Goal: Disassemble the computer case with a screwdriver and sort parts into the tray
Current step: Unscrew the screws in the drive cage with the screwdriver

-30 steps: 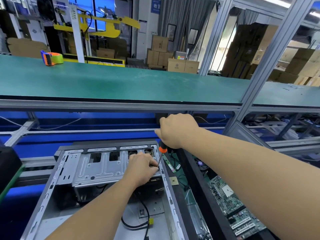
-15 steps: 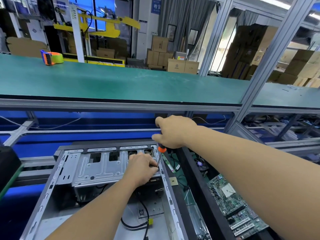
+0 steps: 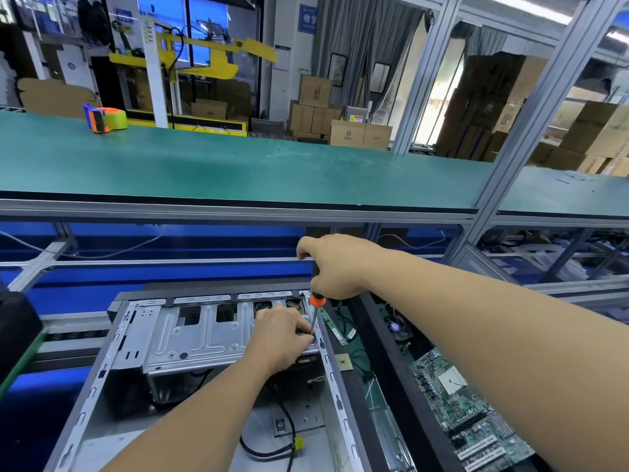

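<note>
Tape in a blue-and-orange dispenser (image 3: 103, 119), the roll greenish-yellow, sits far left on the green table (image 3: 238, 165) that runs across the room. Behind it a white post with a yellow arm carries small printing I can't read. Further right, a blue wall sign (image 3: 308, 18) shows white Chinese characters, partly cut off, and stacked cardboard boxes (image 3: 347, 131) below it bear a round logo too small to make out.

Lower down, the open computer case (image 3: 170, 338) lies on its side below the table's front edge, its silver drive cage facing up. The left hand (image 3: 282, 338) rests on the cage's right end, fingers curled and bunched around the tip of the screwdriver (image 3: 315, 308), seemingly pinching the shaft, though the exact contact is hidden. The right hand (image 3: 337, 267) sits above, fingers wrapped tight around the black handle, its orange collar showing just beneath the fist. The tool stands nearly upright at the case's right rail.

Just right of the case, a black tray (image 3: 384, 356) holds a green memory stick (image 3: 333, 327), loose wires, a small fan, and further right a green motherboard (image 3: 469, 420); any markings on them are illegible.
</note>
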